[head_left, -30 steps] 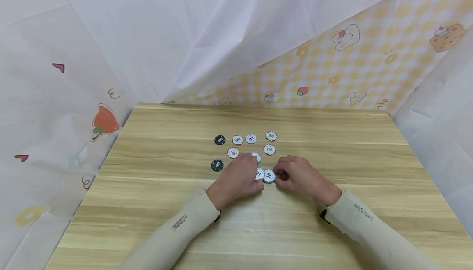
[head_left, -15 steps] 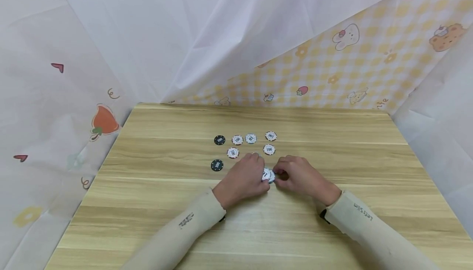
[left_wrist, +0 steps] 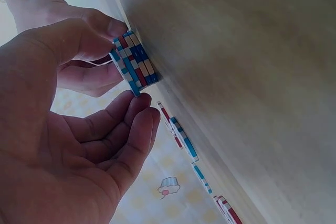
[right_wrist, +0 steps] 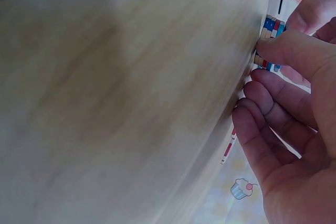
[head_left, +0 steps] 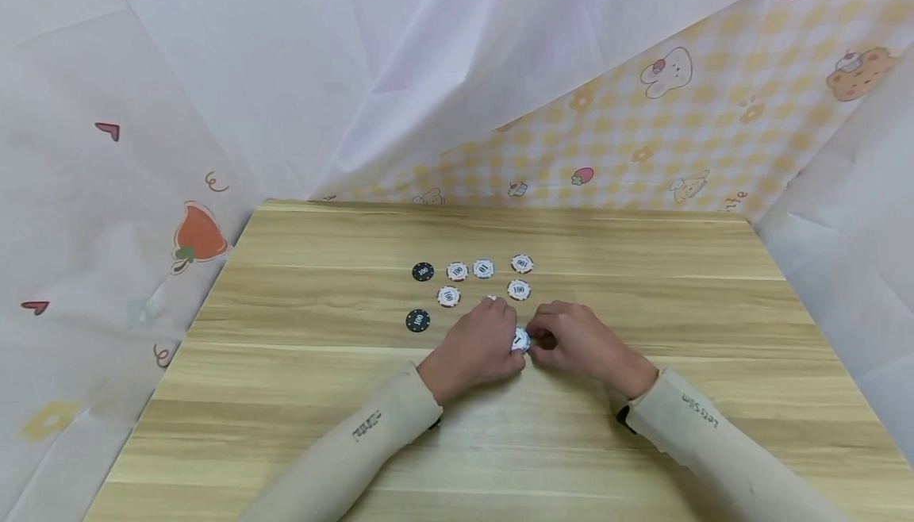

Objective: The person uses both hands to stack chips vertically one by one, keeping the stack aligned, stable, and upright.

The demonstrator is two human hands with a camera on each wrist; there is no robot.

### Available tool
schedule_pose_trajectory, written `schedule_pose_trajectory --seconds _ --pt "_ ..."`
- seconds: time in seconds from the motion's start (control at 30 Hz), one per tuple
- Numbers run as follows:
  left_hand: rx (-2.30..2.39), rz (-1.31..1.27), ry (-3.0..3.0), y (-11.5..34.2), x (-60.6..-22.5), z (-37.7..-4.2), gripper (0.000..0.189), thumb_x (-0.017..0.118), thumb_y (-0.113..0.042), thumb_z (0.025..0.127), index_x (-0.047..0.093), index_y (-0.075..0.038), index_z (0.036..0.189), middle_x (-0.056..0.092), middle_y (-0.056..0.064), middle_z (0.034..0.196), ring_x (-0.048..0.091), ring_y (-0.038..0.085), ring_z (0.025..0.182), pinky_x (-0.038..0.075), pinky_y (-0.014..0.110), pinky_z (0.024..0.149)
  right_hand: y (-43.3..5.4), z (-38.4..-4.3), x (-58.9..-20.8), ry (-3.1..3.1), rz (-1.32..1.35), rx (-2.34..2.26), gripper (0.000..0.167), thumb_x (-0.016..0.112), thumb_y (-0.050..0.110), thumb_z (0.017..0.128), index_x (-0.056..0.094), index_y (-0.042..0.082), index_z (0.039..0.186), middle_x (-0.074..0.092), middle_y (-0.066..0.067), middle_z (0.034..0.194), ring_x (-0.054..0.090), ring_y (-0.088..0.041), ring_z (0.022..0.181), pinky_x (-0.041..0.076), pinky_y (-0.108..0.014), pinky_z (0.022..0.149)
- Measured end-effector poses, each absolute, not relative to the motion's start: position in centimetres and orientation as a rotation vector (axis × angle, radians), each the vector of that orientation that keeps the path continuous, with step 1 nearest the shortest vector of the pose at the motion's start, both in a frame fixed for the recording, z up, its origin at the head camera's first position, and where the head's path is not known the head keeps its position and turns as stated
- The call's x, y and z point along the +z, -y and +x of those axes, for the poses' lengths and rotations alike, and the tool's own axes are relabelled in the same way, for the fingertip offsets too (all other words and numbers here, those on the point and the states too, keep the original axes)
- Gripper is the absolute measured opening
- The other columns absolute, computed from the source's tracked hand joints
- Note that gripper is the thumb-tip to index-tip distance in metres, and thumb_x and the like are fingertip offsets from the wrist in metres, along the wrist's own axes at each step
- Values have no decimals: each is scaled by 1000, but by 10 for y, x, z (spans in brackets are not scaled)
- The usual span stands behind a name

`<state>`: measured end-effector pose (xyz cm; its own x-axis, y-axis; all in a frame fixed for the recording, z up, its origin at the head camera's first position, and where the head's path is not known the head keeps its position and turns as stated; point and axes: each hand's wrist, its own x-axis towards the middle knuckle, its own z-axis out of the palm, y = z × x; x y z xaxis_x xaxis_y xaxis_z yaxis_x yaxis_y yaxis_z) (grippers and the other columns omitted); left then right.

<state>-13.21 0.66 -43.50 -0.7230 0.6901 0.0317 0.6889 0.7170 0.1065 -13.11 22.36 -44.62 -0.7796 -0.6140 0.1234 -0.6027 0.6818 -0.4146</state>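
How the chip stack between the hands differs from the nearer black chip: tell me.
The chip stack has several layers; the nearer black chip lies alone. The left hand and right hand hold the chip stack; no hand touches the black chip. The chip stack's top is white, the black chip's face black. Both rest on the wooden table.

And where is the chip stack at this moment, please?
In the head view, the chip stack is on the wooden table, slightly right of centre, between the left hand and the right hand, with a white 100 chip beyond it.
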Motion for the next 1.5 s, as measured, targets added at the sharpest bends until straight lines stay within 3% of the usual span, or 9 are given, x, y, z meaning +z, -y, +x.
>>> schedule_pose_trajectory --seconds 0.6,0.9,1.1,1.3,1.5 --pt "152 1178 -2925 -8 -438 -132 37 75 -39 96 70 -3 103 62 5 95 56 18 84 53 28 74 -223 -130 -446 -2874 -1035 -682 16 89 9 89 82 9 104 72 6 95 62 -11 85 57 -30 76" --pt "137 1135 -2948 3 -442 -128 47 74 -49 100 70 -3 108 61 6 98 55 18 88 52 27 75 -222 -129 -445 -2870 -1021 -689 16 89 9 89 82 8 103 72 6 94 62 -11 83 56 -28 73" --pt "140 1099 -2948 17 -441 -124 58 75 -53 99 70 2 117 65 10 108 60 23 95 57 33 85 -222 -128 -444 -2868 -1025 -702 15 89 8 89 82 8 102 71 6 94 61 -11 82 55 -26 71" --pt "149 1059 -2962 33 -439 -120 57 76 -48 100 69 4 123 65 14 112 62 26 102 55 38 96 -222 -128 -444 -2867 -1001 -712 15 89 9 89 82 9 102 71 7 94 61 -11 82 54 -26 71" --pt "156 1029 -2973 48 -437 -117 46 75 -32 102 68 7 125 67 18 118 63 31 108 53 42 102 -221 -128 -445 -2867 -985 -706 16 90 9 89 82 9 104 72 7 96 61 -9 82 55 -25 71"
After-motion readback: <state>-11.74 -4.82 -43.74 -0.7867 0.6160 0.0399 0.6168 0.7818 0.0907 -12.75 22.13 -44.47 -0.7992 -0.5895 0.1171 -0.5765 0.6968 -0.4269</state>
